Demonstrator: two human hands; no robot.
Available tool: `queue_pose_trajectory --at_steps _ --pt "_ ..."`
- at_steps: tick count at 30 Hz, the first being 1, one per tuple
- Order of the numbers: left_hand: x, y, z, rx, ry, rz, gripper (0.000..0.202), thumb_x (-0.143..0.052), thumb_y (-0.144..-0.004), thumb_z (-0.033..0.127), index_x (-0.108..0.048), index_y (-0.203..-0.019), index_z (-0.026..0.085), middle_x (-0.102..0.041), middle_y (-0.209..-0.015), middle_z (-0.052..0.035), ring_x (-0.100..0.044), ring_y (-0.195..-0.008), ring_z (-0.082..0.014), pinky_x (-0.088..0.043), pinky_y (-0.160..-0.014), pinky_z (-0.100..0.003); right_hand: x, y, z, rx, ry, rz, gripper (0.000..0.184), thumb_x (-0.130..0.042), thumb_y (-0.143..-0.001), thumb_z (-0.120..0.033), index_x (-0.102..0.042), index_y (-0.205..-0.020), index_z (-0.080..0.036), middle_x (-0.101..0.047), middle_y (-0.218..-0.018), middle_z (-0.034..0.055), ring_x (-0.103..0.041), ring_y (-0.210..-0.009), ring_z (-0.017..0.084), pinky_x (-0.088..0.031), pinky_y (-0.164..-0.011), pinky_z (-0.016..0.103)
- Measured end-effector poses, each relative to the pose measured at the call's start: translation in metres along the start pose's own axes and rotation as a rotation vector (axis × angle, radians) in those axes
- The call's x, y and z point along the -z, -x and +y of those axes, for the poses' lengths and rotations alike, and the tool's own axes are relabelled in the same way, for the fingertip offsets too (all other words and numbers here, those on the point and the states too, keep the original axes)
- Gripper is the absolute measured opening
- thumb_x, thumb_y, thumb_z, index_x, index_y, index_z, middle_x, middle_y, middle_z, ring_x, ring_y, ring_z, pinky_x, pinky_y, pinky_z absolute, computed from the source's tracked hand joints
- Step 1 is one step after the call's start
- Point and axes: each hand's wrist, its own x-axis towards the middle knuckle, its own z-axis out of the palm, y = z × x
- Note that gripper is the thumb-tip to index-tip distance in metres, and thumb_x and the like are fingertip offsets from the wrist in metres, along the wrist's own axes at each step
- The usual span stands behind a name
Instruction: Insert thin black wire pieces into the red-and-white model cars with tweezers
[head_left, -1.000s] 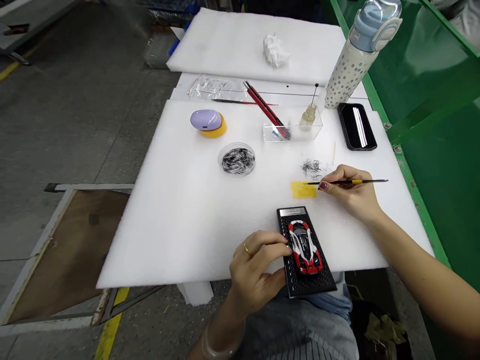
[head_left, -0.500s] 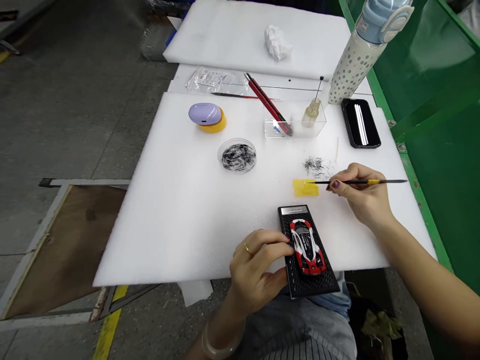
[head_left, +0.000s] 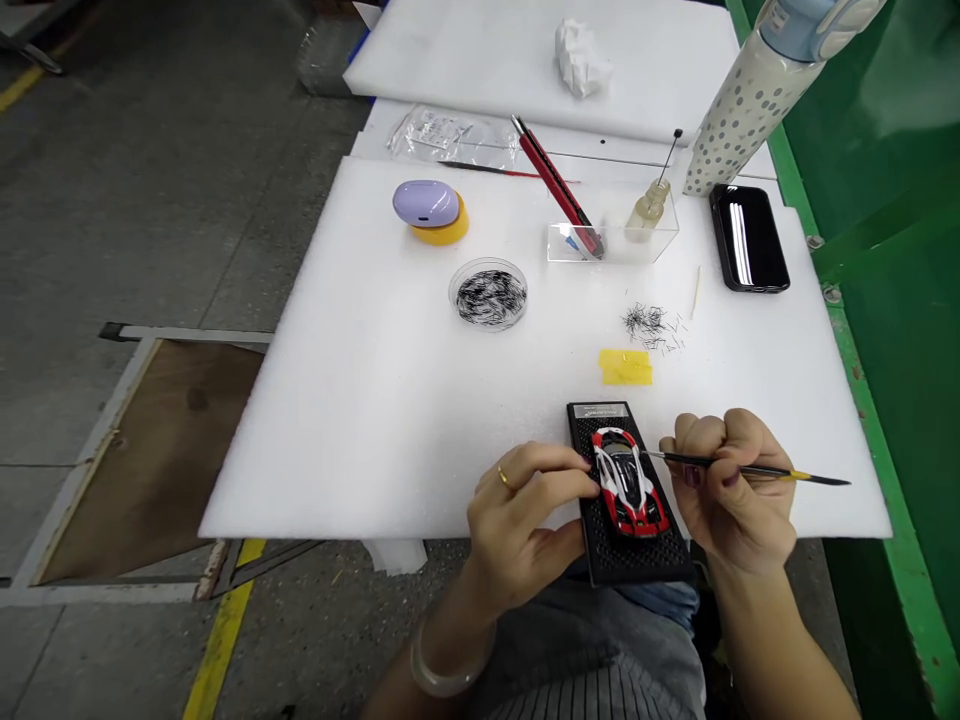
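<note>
A red, white and black model car (head_left: 628, 485) sits on a black textured display base (head_left: 596, 545) at the front edge of the white foam board. My left hand (head_left: 517, 520) grips the base from its left side, fingertips beside the car. In my right hand (head_left: 739, 490) a thin black paintbrush (head_left: 765, 470) with a yellow band is pinched, its fine tip at the car's right side near the windscreen. Whether the tip touches the car I cannot tell. Just beyond the base lies a piece of yellow tape (head_left: 626, 367), with a scatter of tiny black slivers (head_left: 646, 322) behind it.
A round clear dish (head_left: 489, 295) holds black slivers. Farther back are a lilac case (head_left: 426, 203), a clear box (head_left: 611, 245) with red tweezers (head_left: 559, 185) and a small bottle (head_left: 649, 210), a phone (head_left: 750, 238), and a tall dotted bottle (head_left: 750, 110). Green metal (head_left: 885, 250) borders the right.
My right hand has brought the paintbrush from the yellow tape down to the car's right side. My left hand keeps its hold on the base. The view has shifted slightly.
</note>
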Motion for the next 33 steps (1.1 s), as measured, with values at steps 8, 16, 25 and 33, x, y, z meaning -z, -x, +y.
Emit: queue_pose_trajectory --at_steps 8,16,25,33 --pt "0.0003 0.0024 0.0003 0.027 0.004 0.012 0.003 -0.068 -0.093 0.018 -0.067 -0.096 0.016 -0.068 -0.097 -0.0025 -0.066 -0.087 -0.0113 -0.057 -0.076 -0.025 -0.0020 0.0054 0.0029 0.020 0.008 -0.033 0.017 -0.075 -0.088 -0.023 -0.062 -0.078 -0.022 -0.049 -0.060 -0.0033 -0.043 -0.057 0.013 -0.036 -0.052 0.028" --pt "-0.0011 0.0033 -0.0007 0.034 0.024 0.022 0.005 -0.070 -0.092 0.019 -0.068 -0.096 0.016 -0.068 -0.097 -0.0024 -0.066 -0.087 -0.0112 -0.056 -0.076 -0.025 -0.0047 0.0057 0.0035 0.002 -0.002 -0.030 0.020 -0.074 -0.089 -0.023 -0.059 -0.076 -0.022 -0.042 -0.058 -0.0039 -0.040 -0.056 0.012 -0.031 -0.050 0.028" --pt "-0.0005 0.0028 -0.0012 0.042 0.036 0.023 0.006 -0.069 -0.093 0.020 -0.069 -0.098 0.016 -0.069 -0.099 -0.0031 -0.066 -0.089 -0.0121 -0.057 -0.076 -0.025 -0.0065 0.0047 0.0028 -0.012 0.016 -0.022 0.024 -0.076 -0.087 -0.024 -0.057 -0.073 -0.022 -0.041 -0.057 -0.0048 -0.038 -0.055 0.012 -0.029 -0.049 0.027" --pt "-0.0003 0.0039 -0.0010 0.053 0.039 0.023 0.006 -0.069 -0.093 0.020 -0.069 -0.098 0.017 -0.069 -0.100 -0.0033 -0.066 -0.089 -0.0125 -0.057 -0.076 -0.026 -0.0063 0.0055 0.0035 -0.015 0.024 -0.014 0.022 -0.076 -0.086 -0.024 -0.058 -0.074 -0.023 -0.040 -0.057 -0.0045 -0.034 -0.054 0.013 -0.029 -0.048 0.028"
